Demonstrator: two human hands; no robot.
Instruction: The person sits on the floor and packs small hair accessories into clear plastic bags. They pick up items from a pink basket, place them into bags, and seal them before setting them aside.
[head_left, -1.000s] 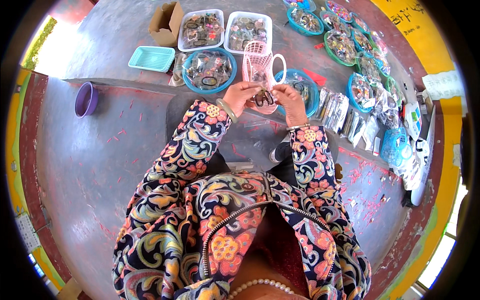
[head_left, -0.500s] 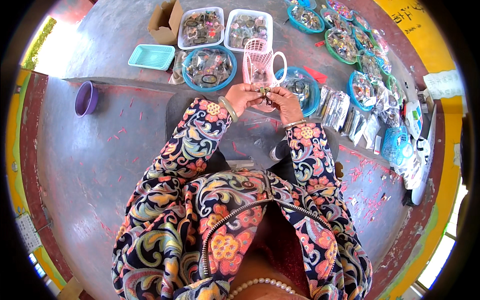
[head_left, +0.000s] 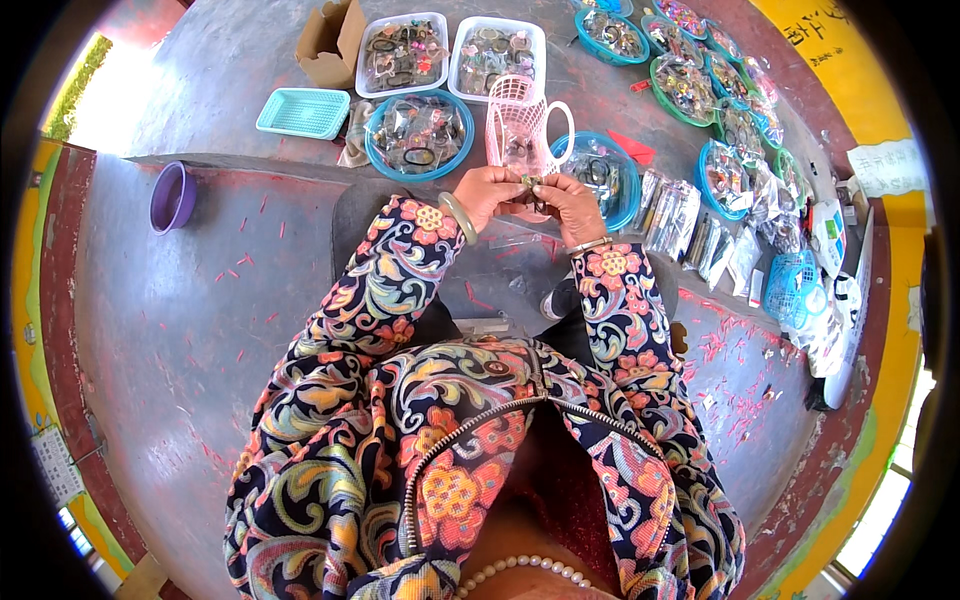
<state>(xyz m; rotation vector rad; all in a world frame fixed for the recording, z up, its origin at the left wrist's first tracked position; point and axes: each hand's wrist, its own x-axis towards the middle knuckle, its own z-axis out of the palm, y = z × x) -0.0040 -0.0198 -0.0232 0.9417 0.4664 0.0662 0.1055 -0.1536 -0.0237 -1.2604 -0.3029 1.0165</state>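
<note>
Both hands [head_left: 530, 195] have closed together, pinching a small dark trinket [head_left: 533, 182].

Single head view; looks steeply down, close over the lap.

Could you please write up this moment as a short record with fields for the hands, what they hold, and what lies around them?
left hand: left hand raised in front of the body, fingers pinching a small item
right hand: right hand meets the left on the same item
held item: small dark item, too small to identify
behind the hands: pink mesh basket with a handle
ahead, left: round blue tray of small goods, empty teal basket, cardboard box
far left: purple bowl
surface: grey concrete floor
</note>
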